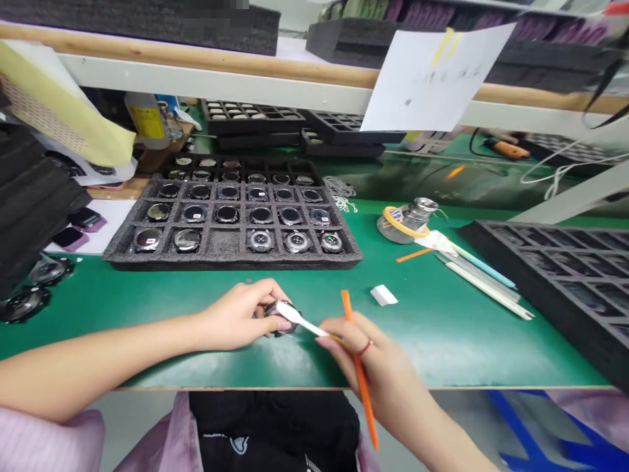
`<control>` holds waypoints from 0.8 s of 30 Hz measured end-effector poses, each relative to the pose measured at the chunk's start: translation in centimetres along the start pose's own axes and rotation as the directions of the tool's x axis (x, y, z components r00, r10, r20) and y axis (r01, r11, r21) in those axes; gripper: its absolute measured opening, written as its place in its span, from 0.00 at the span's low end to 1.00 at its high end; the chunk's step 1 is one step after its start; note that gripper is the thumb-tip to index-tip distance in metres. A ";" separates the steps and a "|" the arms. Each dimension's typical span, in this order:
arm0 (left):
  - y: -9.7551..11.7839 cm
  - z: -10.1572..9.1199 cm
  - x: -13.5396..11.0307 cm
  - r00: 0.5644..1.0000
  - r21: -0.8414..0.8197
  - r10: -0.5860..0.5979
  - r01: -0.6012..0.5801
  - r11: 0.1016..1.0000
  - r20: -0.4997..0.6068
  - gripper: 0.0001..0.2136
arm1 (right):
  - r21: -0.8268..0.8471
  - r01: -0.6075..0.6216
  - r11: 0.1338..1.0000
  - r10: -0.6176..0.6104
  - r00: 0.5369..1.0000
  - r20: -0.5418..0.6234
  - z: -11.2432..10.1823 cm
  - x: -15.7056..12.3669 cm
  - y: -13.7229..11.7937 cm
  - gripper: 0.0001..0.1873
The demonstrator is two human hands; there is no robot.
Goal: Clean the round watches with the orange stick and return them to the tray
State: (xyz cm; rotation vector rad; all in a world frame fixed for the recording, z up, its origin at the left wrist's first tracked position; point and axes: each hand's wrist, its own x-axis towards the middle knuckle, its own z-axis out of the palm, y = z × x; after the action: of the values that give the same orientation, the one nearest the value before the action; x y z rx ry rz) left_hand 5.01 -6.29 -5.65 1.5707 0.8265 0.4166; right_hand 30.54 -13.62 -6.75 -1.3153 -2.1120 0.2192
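Note:
On the green bench, my left hand [246, 316] grips a round watch case [275, 311] between thumb and fingers. My right hand [373, 351] pinches a white-headed brush or swab [307, 324], whose tip lies over the watch; I cannot tell which kind of tool it is. An orange plastic stick [363, 387] is also tucked in the right hand, crossing the fingers. Just beyond both hands sits a black foam tray [230, 262] of round watch cases, with one front compartment vacant. A small white block [383, 295] lies right of my hands.
A glass bottle [407, 223] with a yellow band stands at the back right, near pale sticks [486, 288]. Another foam tray [555, 282] is at the right edge. Loose watches [27, 303] and stacked black foam [34, 196] are left. A shelf [324, 95] spans overhead.

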 end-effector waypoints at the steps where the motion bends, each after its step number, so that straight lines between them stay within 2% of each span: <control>1: 0.0 -0.1 0.0 1.000 -0.004 0.002 -0.002 1.000 0.013 0.11 | -0.015 0.017 1.000 -0.017 1.000 -0.015 0.4 -0.1 -0.7 0.11; 5: 0.2 -0.2 0.0 0.999 0.020 -0.011 0.010 1.000 0.044 0.10 | -0.074 0.008 0.997 -0.018 0.992 -0.125 -0.1 -0.1 -1.0 0.08; 8: 0.3 -0.2 0.1 1.000 0.016 -0.019 0.019 1.000 0.025 0.10 | 0.004 0.008 1.000 -0.008 0.999 -0.048 -0.6 0.0 -1.5 0.09; 10: 0.2 -0.1 0.2 0.999 -0.012 -0.034 0.034 0.999 0.009 0.11 | -0.036 -0.011 0.999 0.011 1.000 -0.017 -0.6 0.1 -2.0 0.13; 13: 0.1 0.0 0.3 0.999 -0.041 -0.053 0.053 0.998 0.001 0.12 | -0.112 -0.060 0.992 0.053 0.996 -0.066 -0.5 0.3 -2.7 0.13; 15: 0.1 0.1 0.2 0.999 -0.055 -0.047 0.047 0.997 -0.006 0.12 | -0.071 -0.068 0.995 0.064 0.996 -0.055 -0.4 0.4 -3.1 0.12; 17: 0.1 0.1 0.2 0.999 -0.112 -0.038 0.034 0.993 -0.031 0.11 | -0.015 -0.060 0.998 0.060 0.998 0.007 -0.5 0.0 -3.1 0.14; 19: 0.1 0.2 0.2 0.998 -0.203 -0.038 0.026 0.979 -0.056 0.10 | -0.069 -0.072 0.995 0.075 0.996 0.050 -0.9 -0.6 -2.9 0.15; 22: 0.0 0.1 0.3 0.997 -0.295 -0.049 0.030 0.955 -0.057 0.10 | -0.185 -0.138 0.973 0.131 0.990 -0.053 -1.3 -1.6 -2.5 0.13; 24: -0.1 0.0 0.4 0.997 -0.321 -0.053 0.035 0.946 -0.047 0.10 | -0.133 -0.142 0.981 0.131 0.987 -0.087 -1.2 -1.8 -2.4 0.12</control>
State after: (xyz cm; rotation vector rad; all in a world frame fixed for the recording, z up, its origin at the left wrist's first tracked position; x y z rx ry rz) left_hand 5.22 -6.01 -5.79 1.2412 0.7908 0.5355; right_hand 30.00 -16.59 -5.46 -1.5280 -2.0031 0.0774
